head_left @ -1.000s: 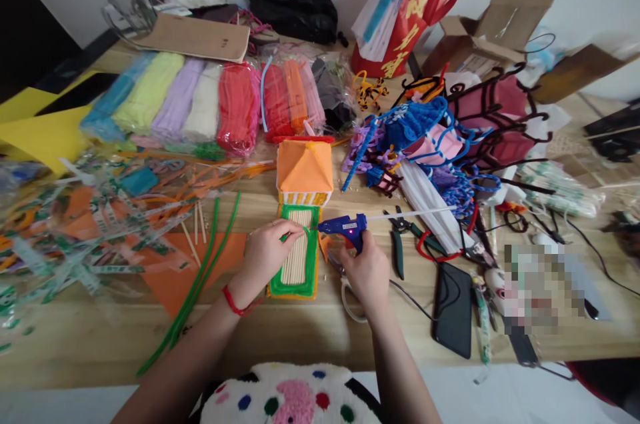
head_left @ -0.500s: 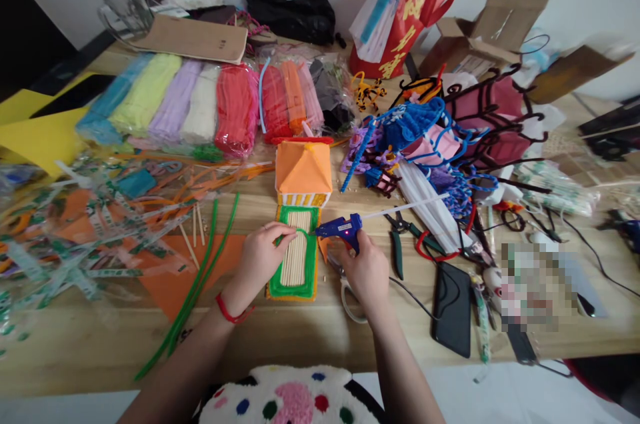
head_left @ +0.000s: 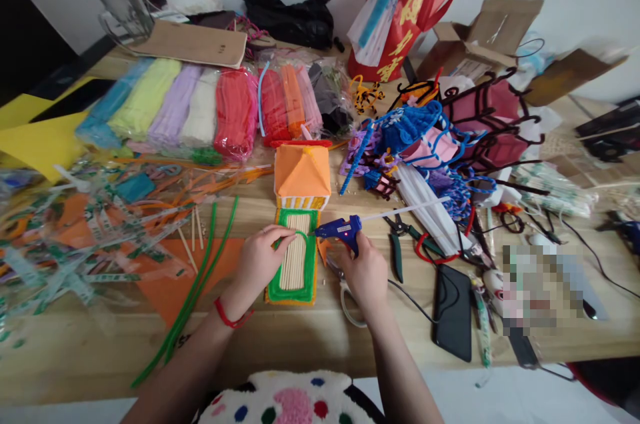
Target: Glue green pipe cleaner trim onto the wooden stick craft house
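Note:
In my right hand (head_left: 367, 271) is a blue hot glue gun (head_left: 339, 229), with a white glue stick coming out of its back end. Its nozzle points left, close to a short curved green pipe cleaner (head_left: 304, 235). The fingertips of my left hand (head_left: 263, 254) pinch that pipe cleaner's other end. Both are over a flat panel (head_left: 295, 271) of pale sticks bordered in green with an orange edge. Just behind the panel stands a small model house (head_left: 303, 174) with an orange roof and yellow-and-white striped walls.
Two long green pipe cleaners (head_left: 200, 284) lie left, by orange sheet (head_left: 165, 271) and plastic scraps (head_left: 75, 244). Bundled pipe cleaners (head_left: 200, 107) line the back. On the right are pliers (head_left: 396, 254), scissors (head_left: 350, 304), a phone (head_left: 453, 314) and pipe-cleaner lanterns (head_left: 415, 131).
The view has shifted very slightly. Both hands keep nearly the same pose, the glue gun still close to the green pipe cleaner.

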The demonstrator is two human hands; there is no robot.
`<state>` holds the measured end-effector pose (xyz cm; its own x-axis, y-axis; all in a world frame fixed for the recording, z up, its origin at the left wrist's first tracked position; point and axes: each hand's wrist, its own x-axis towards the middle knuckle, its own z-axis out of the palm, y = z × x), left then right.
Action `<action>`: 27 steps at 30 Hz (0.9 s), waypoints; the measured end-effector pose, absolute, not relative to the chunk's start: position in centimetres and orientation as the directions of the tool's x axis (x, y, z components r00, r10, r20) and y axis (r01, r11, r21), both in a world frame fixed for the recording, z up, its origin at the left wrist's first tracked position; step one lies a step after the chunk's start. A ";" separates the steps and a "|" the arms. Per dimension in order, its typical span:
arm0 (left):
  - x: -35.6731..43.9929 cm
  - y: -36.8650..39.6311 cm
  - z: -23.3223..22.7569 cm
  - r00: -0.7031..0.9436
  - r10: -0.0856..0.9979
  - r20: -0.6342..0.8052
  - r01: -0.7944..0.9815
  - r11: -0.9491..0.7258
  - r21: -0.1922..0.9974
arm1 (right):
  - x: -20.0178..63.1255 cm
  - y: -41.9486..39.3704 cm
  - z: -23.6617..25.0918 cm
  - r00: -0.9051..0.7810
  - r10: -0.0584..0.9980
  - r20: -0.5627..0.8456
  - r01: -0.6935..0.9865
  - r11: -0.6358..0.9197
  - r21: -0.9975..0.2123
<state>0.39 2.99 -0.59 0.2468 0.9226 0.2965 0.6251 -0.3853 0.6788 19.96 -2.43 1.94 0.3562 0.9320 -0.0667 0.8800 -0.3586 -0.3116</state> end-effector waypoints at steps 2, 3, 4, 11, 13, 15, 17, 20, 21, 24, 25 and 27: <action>0.4 3.0 -0.6 0.249 0.922 0.298 0.624 -0.387 0.678 | 19.9 -2.3 1.8 0.364 0.929 -0.066 0.880 -0.366 -0.302; 0.4 3.0 -0.6 0.250 0.921 0.297 0.624 -0.388 0.678 | 19.9 -2.3 1.8 0.366 0.928 -0.064 0.880 -0.367 -0.300; 0.4 3.0 -0.6 0.252 0.921 0.298 0.624 -0.390 0.677 | 19.9 -2.2 1.7 0.367 0.928 -0.060 0.881 -0.367 -0.299; 0.4 3.0 -0.8 0.243 0.921 0.306 0.633 -0.389 0.669 | 19.9 -2.0 1.4 0.372 0.927 -0.045 0.875 -0.366 -0.316; 0.4 3.0 -0.9 0.243 0.920 0.307 0.631 -0.391 0.670 | 19.9 -2.0 1.2 0.372 0.927 -0.041 0.873 -0.365 -0.323; 0.4 3.0 -1.0 0.246 0.921 0.303 0.636 -0.389 0.666 | 19.9 -1.9 1.0 0.373 0.927 -0.035 0.871 -0.362 -0.332; 0.5 3.1 -1.0 0.245 0.923 0.296 0.646 -0.383 0.660 | 19.9 -1.8 0.9 0.375 0.927 -0.029 0.869 -0.362 -0.338; 0.5 3.1 -1.1 0.244 0.927 0.284 0.648 -0.374 0.663 | 19.9 -1.7 0.6 0.385 0.923 -0.019 0.866 -0.368 -0.339; 0.6 3.1 -1.1 0.243 0.928 0.281 0.648 -0.371 0.665 | 19.9 -1.6 0.5 0.387 0.922 -0.014 0.866 -0.368 -0.339; 0.8 3.3 -1.0 0.249 0.929 0.275 0.645 -0.371 0.668 | 19.9 -1.5 0.2 0.390 0.921 -0.004 0.867 -0.369 -0.336; 0.9 3.4 -1.0 0.252 0.928 0.276 0.643 -0.374 0.669 | 19.9 -1.4 0.2 0.391 0.920 -0.004 0.867 -0.370 -0.333; 1.2 3.6 -0.9 0.254 0.925 0.282 0.641 -0.379 0.668 | 19.8 -1.3 0.1 0.393 0.919 -0.006 0.867 -0.373 -0.331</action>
